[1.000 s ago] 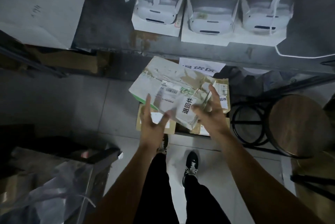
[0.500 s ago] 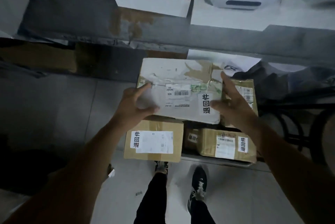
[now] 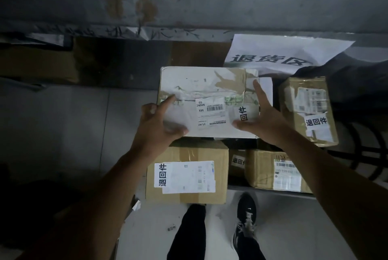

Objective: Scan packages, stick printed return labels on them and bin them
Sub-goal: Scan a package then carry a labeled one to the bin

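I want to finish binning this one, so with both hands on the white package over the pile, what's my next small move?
Probably let go and draw both hands back. The white package already carries its return label and seems to lie on the other labelled boxes, with the left hand and right hand at its two ends.

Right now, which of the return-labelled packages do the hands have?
The white-wrapped flat package on top of the pile. The left hand and right hand hold its two ends; the brown cartons around it, each labelled too, lie untouched.
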